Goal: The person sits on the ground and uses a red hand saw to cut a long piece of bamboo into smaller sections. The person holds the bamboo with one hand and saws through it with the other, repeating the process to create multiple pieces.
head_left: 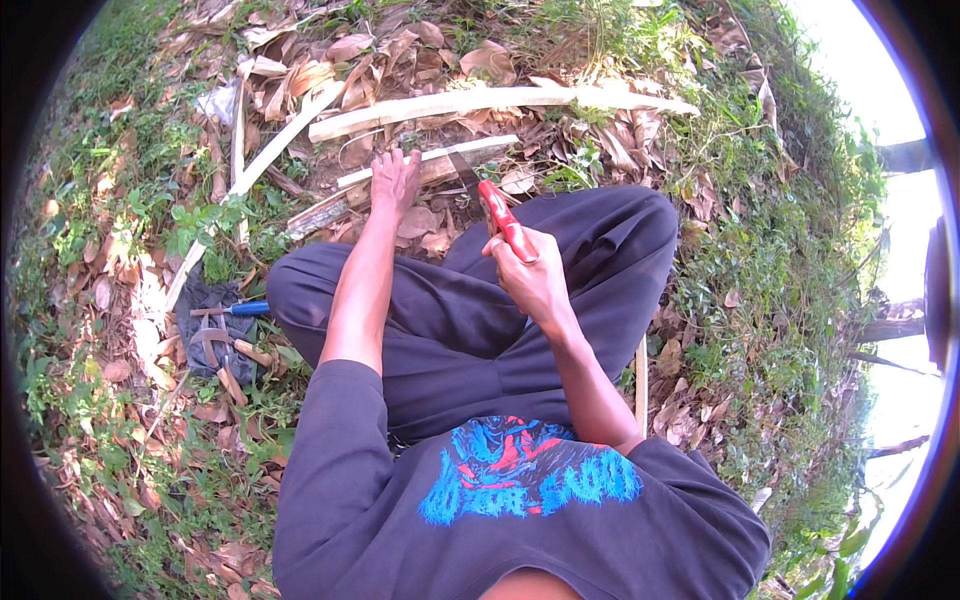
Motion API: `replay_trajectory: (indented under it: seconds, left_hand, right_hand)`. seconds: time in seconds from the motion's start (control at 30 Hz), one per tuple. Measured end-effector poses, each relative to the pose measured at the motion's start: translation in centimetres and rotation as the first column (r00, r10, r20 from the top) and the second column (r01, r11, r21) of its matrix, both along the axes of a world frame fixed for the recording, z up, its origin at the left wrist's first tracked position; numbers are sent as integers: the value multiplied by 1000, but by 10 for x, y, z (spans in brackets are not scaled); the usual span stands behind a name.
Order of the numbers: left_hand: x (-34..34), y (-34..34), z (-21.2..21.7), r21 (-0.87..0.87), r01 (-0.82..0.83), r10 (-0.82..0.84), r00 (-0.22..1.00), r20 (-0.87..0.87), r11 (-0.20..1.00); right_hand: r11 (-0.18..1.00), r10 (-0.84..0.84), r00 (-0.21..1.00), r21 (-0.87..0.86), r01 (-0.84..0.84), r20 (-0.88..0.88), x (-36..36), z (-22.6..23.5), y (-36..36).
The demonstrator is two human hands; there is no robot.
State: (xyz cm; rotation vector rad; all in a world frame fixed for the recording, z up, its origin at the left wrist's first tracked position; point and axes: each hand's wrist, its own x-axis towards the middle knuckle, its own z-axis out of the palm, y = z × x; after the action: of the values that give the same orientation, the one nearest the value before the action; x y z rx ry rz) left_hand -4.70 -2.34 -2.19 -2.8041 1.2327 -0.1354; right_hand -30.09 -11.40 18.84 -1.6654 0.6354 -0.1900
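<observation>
I sit cross-legged on the ground. My right hand [530, 275] is closed round the red handle of a handsaw [508, 222]. Its dark blade [463, 172] slants away and meets a pale wooden strip [440, 153]. That strip rests along a rough piece of split wood [322, 213] in front of my shins. To the left of the blade, my left hand [396, 182] grips the strip, its fingers over the far edge and pressing it down on the wood beneath. The cutting edge where blade and strip meet is too small to make out.
Beyond lies a long pale strip [480, 102], with another pale strip [285, 140] slanting down to the left. By my left knee, a dark cloth [195, 345] bears several hand tools, one with a blue handle [250, 308]. Dry leaves [490, 63] and grass surround me.
</observation>
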Motion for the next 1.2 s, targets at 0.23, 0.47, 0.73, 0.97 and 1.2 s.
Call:
replay_trajectory:
  seconds: [0.23,0.47,0.73,0.97,1.2]
  left_hand:
    - [-15,1,25,-50,-46,40,992,-121,998]
    - [-11,-8,2,179,-203,247,928,-280,963]
    - [-3,-26,12,296,-253,353,865,-358,921]
    - [-4,-38,23,306,-252,349,879,-324,918]
    - [20,-18,16,295,-216,305,904,-299,931]
  right_hand:
    - [978,7,997,-209,-22,-71,-1,10,-14]
    - [960,165,981,-244,-135,107,-9,27,-17]
    - [983,83,943,-183,-24,323,-21,8,-10]
    - [997,-30,962,-60,48,271,4,-12,-12]
    - [993,-116,982,40,111,151,16,16,-31]
